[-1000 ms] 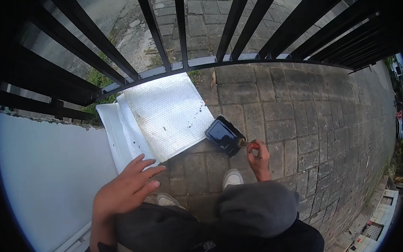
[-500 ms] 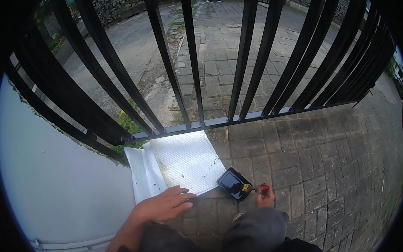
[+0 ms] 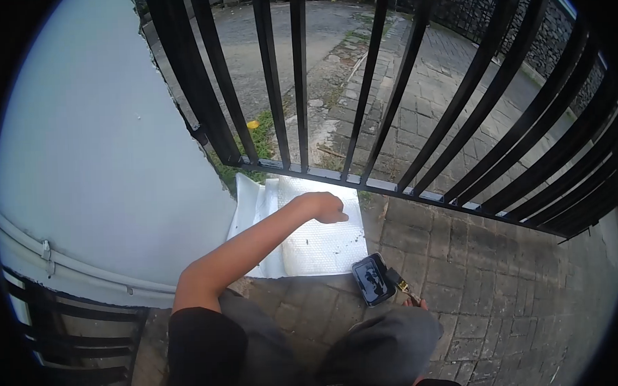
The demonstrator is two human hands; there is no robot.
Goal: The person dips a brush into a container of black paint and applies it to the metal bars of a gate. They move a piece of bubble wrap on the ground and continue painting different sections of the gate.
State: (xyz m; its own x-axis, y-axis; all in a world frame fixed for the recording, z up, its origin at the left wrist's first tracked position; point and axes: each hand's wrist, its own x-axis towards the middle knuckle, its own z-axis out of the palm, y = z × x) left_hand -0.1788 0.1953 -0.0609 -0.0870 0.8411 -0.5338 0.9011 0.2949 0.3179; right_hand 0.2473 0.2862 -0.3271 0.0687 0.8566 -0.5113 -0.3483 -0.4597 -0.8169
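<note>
My right hand (image 3: 418, 303), partly hidden by my knee, grips a paintbrush (image 3: 402, 284) with dark bristles and a yellow label on its ferrule. The bristles are beside the right rim of a small black tray (image 3: 372, 280) of glossy black paint. My left arm reaches forward across a silver bubble-foil sheet (image 3: 324, 249) spotted with dark drops. Over the sheet's far half, my left hand (image 3: 326, 207) has its fingers curled in; whatever they hold, if anything, is hidden. The sheet lies on the paving, with its far edge at the gate's bottom rail.
A black barred gate (image 3: 407, 189) stands across the front. To the left rises a pale wall (image 3: 110, 139) with a white pipe (image 3: 87, 267) along its base. Brick paving (image 3: 475, 282) stretches to the right, and grass (image 3: 273, 129) grows behind the bars.
My left hand has moved forward over the foil sheet and its fingers have curled. The brush has come out of the tray to its right side. The view has turned left.
</note>
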